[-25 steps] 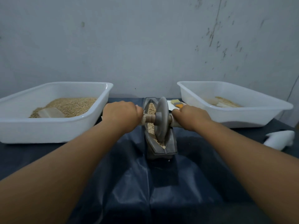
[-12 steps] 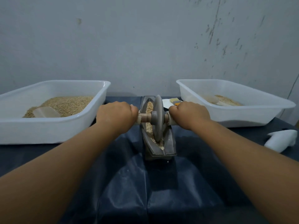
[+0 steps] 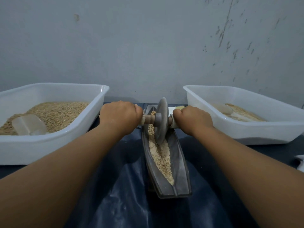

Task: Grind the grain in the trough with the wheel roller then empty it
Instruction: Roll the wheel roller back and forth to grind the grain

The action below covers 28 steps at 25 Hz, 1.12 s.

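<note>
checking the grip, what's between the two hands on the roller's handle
In the head view, the grey stone wheel roller stands on edge between the left hand and the right hand, on the brown wooden axle both grip, over the grain-filled trough.

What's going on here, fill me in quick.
A person is grinding grain in a narrow trough on the dark cloth. The left hand and right hand each grip one end of the wheel roller axle, its disc standing in the grain toward the far end. White tubs sit either side; the trough is not yet emptied.
</note>
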Each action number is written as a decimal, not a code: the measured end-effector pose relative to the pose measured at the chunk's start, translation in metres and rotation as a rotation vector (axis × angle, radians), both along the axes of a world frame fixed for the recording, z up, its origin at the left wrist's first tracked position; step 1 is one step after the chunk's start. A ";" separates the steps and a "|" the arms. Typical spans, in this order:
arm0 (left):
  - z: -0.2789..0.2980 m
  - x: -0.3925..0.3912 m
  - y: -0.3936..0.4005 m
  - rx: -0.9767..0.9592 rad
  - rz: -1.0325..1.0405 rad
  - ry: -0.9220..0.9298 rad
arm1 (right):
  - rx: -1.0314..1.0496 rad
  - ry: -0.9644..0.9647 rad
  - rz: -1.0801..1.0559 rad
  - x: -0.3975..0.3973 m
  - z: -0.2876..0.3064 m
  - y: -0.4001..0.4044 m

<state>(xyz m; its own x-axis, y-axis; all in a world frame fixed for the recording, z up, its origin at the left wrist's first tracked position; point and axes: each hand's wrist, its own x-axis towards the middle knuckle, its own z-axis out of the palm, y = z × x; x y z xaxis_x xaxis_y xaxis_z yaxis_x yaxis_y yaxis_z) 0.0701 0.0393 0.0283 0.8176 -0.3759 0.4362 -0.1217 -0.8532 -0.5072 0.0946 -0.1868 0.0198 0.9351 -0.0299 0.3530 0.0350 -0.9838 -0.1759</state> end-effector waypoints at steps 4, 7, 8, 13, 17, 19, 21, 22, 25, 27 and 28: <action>-0.007 0.003 0.005 -0.062 0.050 0.044 | 0.024 -0.064 -0.044 0.004 0.008 0.008; -0.015 -0.010 0.008 -0.101 0.062 0.069 | -0.050 -0.065 -0.030 -0.005 0.012 0.013; -0.016 -0.016 0.008 -0.105 0.064 0.080 | -0.060 -0.064 -0.024 -0.011 0.013 0.013; -0.015 -0.054 0.007 -0.095 0.050 0.133 | -0.107 -0.036 0.028 -0.047 0.016 0.011; -0.017 -0.081 0.010 -0.062 0.007 0.120 | -0.146 -0.032 0.045 -0.074 0.020 0.004; -0.017 -0.087 0.011 -0.054 -0.002 0.096 | -0.138 -0.034 0.040 -0.079 0.020 0.001; -0.014 -0.086 0.010 -0.033 -0.001 0.068 | -0.098 -0.013 0.036 -0.076 0.018 -0.001; -0.013 -0.082 0.008 -0.019 0.005 0.053 | -0.079 -0.014 0.031 -0.073 0.015 -0.001; -0.010 -0.062 0.003 -0.016 0.025 0.058 | -0.052 -0.071 0.004 -0.056 0.005 0.000; -0.006 -0.041 0.002 -0.026 0.031 0.067 | -0.017 -0.071 -0.003 -0.037 0.003 0.001; -0.005 -0.031 0.002 -0.030 0.030 0.067 | 0.001 -0.056 -0.009 -0.028 0.003 0.002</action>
